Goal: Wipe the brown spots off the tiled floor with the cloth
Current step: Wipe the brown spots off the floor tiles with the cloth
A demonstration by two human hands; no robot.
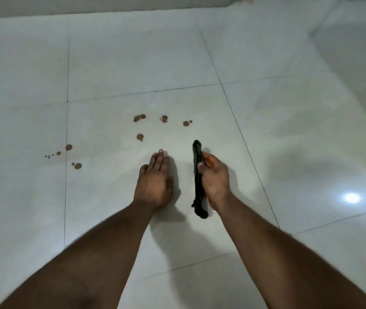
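The right hand (213, 177) is grasping the dark cloth (198, 175), its long axis pointing away toward the brown spots (140, 118) on the tiled floor (133, 63). The left hand (155, 181) is lying flat, fingers straight, just left of the cloth. The right fingers are partly hiding behind the cloth.

An indoor room, likely a home, is showing: glossy white floor tiles (133, 63) are reflecting a ceiling light (352, 198), meeting a pale wall base (88, 5) beyond.

The cloth (197, 175) sits in the right hand (215, 179); the left hand (155, 186) lies flat just left; spots (140, 137) lie beyond.
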